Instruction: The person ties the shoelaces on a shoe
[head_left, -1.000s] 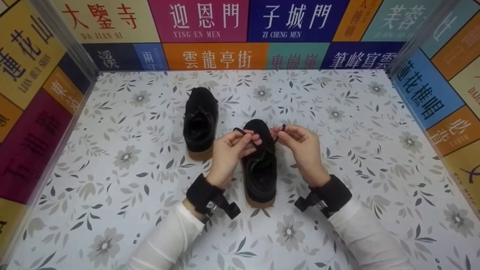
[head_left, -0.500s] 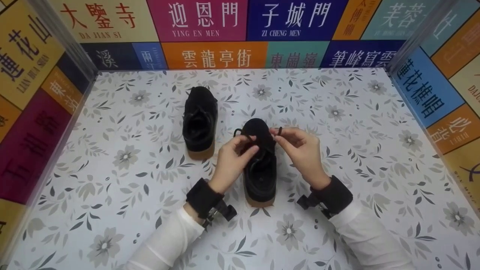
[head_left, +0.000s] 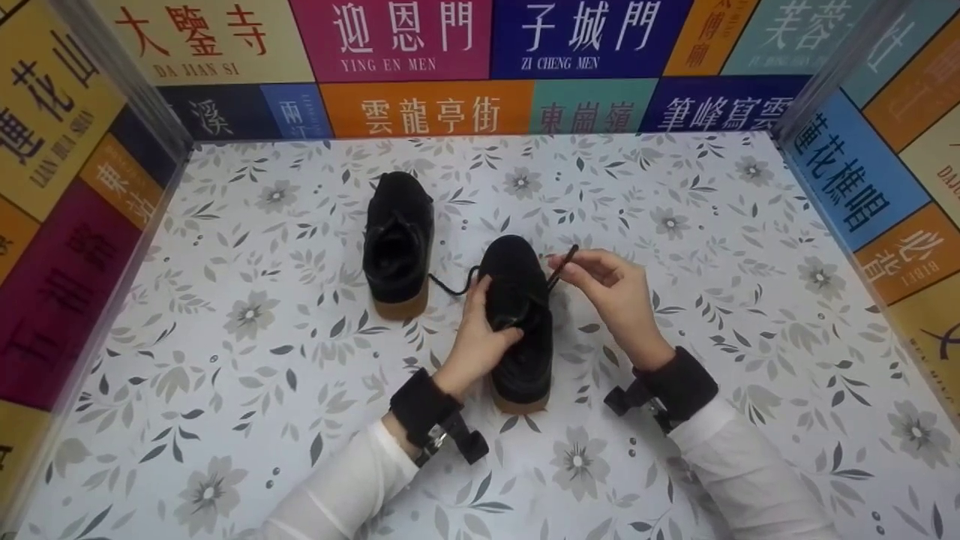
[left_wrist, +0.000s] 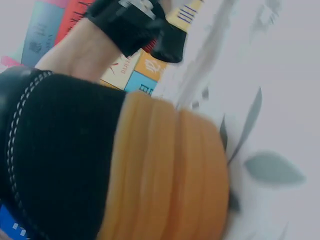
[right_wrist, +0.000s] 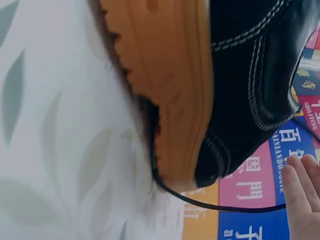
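Observation:
A black shoe (head_left: 512, 255) with a tan sole stands toe away from me. My left hand (head_left: 480, 334) holds its left side, thumb over the collar by the opening and fingers along the outer side. To the right of the toe, my right hand (head_left: 607, 281) pinches a black shoelace (head_left: 574, 253), whose end sticks up past the fingertips. Another stretch of shoelace (head_left: 450, 292) trails loose from the shoe's left side. The left wrist view has the heel's ribbed sole (left_wrist: 170, 170) up close. The right wrist view shows the shoe's stitched side (right_wrist: 235, 90).
A matching black shoe (head_left: 397, 240) stands to the left and slightly farther away. Beneath both lies a white floral tabletop (head_left: 247, 420). Colourful panels with large characters (head_left: 420, 109) rise at the back and both sides. Each wrist wears a black band (head_left: 424, 409) with a camera mount.
My left hand has let go of its shoelace and come down onto the shoe's side; that lace now trails leftward. My right hand has drawn its lace slightly to the right.

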